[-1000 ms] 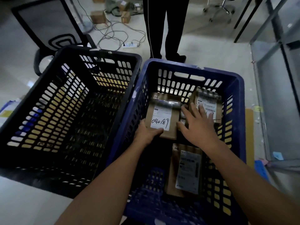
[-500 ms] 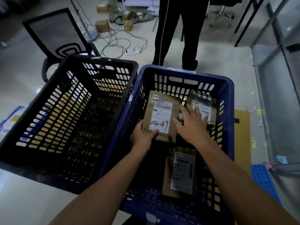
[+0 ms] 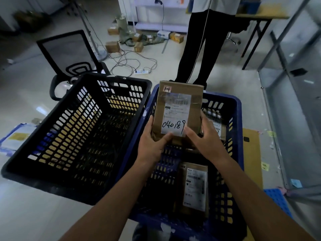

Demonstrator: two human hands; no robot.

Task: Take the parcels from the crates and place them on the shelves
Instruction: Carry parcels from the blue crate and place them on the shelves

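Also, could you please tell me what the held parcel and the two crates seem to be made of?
The parcel looks like matte brown cardboard, with folded edges, its white paper label under glossy clear tape. The blue crate and black crate are probably moulded hard plastic: uniform slotted walls, thick rims, faint sheen.

Left hand (image 3: 150, 147), right hand (image 3: 207, 142): curled grip

Right hand (image 3: 206, 142) hides much of the rear parcel (image 3: 217, 126).
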